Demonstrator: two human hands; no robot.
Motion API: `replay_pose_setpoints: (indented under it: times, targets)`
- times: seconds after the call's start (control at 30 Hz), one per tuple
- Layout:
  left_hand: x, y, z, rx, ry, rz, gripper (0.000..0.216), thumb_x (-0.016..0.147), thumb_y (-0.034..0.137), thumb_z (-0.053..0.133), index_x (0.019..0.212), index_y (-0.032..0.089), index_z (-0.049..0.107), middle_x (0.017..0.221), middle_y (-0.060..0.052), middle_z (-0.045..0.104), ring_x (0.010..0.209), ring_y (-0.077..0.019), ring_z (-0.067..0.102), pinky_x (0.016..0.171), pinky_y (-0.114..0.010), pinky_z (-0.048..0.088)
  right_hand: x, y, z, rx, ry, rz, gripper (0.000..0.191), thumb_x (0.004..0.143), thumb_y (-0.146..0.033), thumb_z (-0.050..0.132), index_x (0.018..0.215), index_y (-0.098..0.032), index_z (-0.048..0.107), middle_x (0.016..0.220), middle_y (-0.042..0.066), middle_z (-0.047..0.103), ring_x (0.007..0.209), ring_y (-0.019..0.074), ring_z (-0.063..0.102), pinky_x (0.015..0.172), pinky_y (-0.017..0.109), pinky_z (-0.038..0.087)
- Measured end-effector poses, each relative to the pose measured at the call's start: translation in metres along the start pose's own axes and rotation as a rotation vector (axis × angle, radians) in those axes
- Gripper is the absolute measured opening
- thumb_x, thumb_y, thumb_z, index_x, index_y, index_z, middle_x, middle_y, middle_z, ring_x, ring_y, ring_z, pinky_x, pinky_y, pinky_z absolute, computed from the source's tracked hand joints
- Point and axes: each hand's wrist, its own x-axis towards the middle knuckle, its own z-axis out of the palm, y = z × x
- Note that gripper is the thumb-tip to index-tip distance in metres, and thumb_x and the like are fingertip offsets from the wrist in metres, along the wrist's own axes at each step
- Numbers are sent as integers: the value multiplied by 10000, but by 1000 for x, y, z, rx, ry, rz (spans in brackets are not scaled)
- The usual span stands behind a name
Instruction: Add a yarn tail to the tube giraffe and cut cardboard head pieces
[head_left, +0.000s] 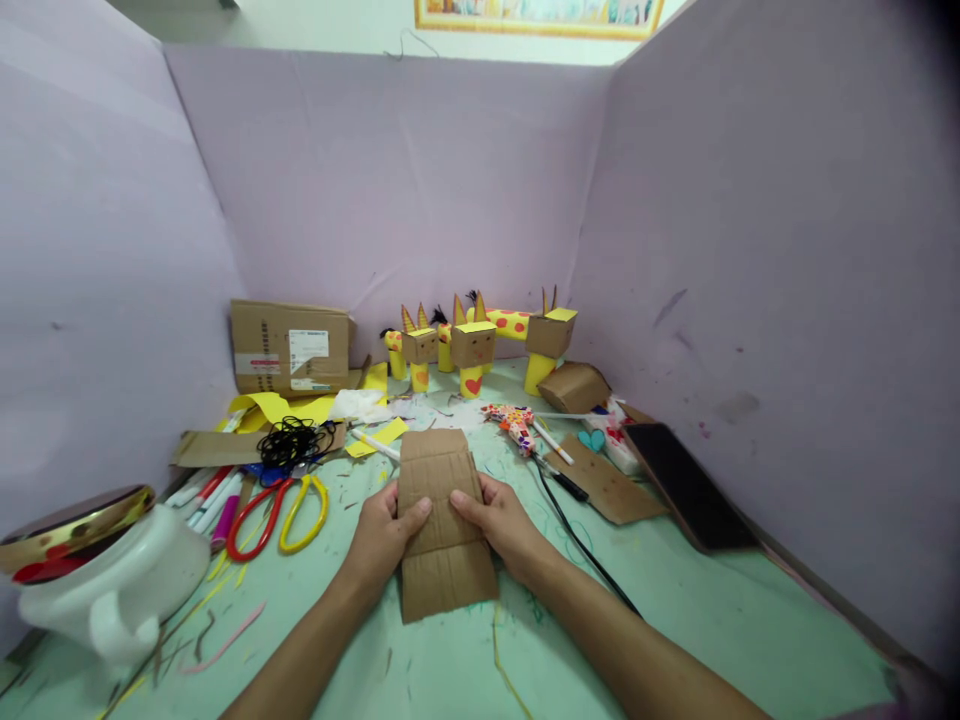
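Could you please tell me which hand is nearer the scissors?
Left: the left hand is right of the scissors, while the right hand is farther right, across the cardboard.

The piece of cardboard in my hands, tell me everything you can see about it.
The piece of cardboard is plain brown and longer than it is wide, with crease lines running across it and slightly uneven edges. Its long side points away from you, over the green table; whether it touches the surface is unclear. Your left hand grips its left edge and your right hand its right, both thumbs on the visible face. Its underside is hidden.
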Motion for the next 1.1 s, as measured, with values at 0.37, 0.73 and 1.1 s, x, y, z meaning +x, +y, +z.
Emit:
replay_pose_setpoints:
  times: [0.37,0.73,1.1]
  targets:
    - [-1,2,4,-115,-5,15,508,706,402,649,1099,102,532,1034,-143,684,940,-294,627,740,-359,494,-2,-3,2,16,-13,18,432,654,-435,708,966,-153,611,906,80,704,850,252,638,762,370,468]
    - [-6,5,5,-163,26,41,438,717,462,631,1008,135,608,943,-89,709,852,-242,639,708,-316,485,-4,-9,1,66,-27,-25,402,669,-427,707,970,-177,612,942,65,705,890,258,640,847,408,461]
    - [-2,1,0,-61,185,11,451,739,578,452,853,153,551,550,27,550,427,-103,491,404,-208,341,-1,-36,-7,111,223,-124,366,675,-378,695,976,-191,607,936,64,707,909,269,639,770,386,504]
